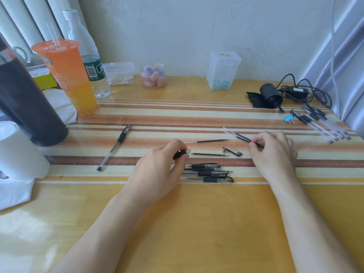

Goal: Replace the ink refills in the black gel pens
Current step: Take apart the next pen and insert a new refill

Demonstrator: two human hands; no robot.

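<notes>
My left hand (157,170) grips a pen barrel (182,153) by its black grip, the open end pointing right. My right hand (273,152) pinches a thin ink refill (244,137) that slants up to the left. Two loose refills lie between the hands, one (206,141) farther back and one (209,154) nearer. A pen cap and tip piece (232,151) lies beside them. Three black gel pens (208,172) lie together just below my left hand's fingers. One assembled pen (116,145) lies apart at the left.
A bundle of several pens (319,121) and a blue binder clip (288,118) sit at the right edge. Behind are a black roll and cable (271,95), clear boxes (223,70), a jar (153,75), an orange drink cup (69,75), a bottle (92,62) and a dark cylinder (29,103).
</notes>
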